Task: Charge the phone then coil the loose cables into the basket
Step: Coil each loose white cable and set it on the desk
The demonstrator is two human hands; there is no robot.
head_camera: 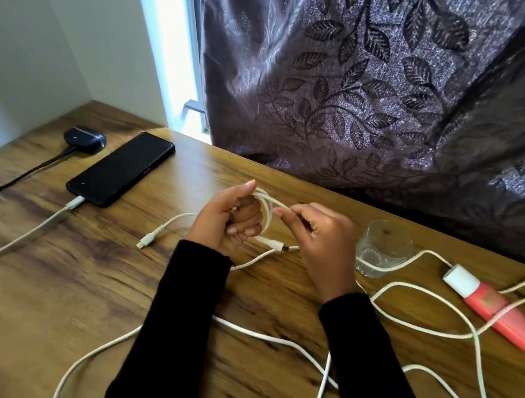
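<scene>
A black phone [120,169] lies face up at the table's far left with a white charging cable [27,234] plugged into its near end. My left hand [225,219] grips a small coil of white cable [268,210] wound round its curled fingers. My right hand [321,239] pinches the same cable just right of the coil. The cable's plug end [279,245] sticks out below the coil. More loose white cable [273,338] trails over the near table. Another loose plug [148,239] lies left of my left wrist. No basket is in view.
A dark earbud case [85,139] with a black lead sits beyond the phone. A clear glass [383,249] stands right of my right hand, and a red and white tube [494,307] lies further right. A patterned curtain [376,97] hangs behind the wooden table [101,295].
</scene>
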